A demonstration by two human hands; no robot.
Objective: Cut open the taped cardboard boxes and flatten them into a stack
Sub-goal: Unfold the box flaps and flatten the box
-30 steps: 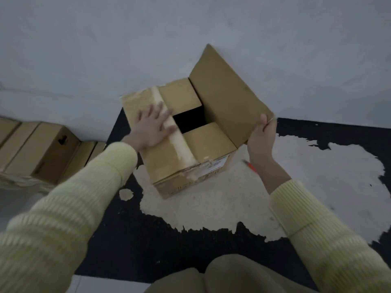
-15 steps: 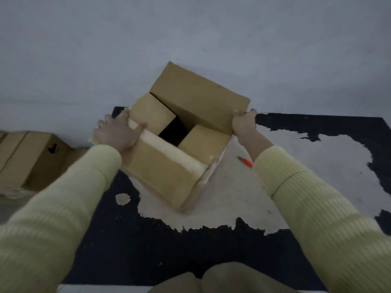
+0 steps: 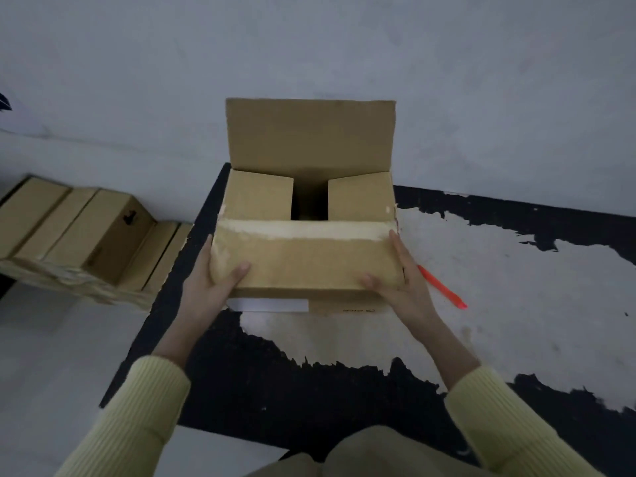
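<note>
An open cardboard box stands on the floor in front of me, its long side facing me. The far flap stands upright. Two short inner flaps lie folded in, with a dark gap between them. The near flap, edged with torn tape, lies over the opening. My left hand grips the near flap's left end, thumb on top. My right hand grips its right end the same way. An orange cutter lies on the floor just right of my right hand.
A row of closed cardboard boxes sits at the left against the grey wall. The box stands on a black floor mat with large worn pale patches. My knees are at the bottom edge.
The box has been turned so its long side faces me. Both hands moved from the far flap and taped flap to the two ends of the near flap.
</note>
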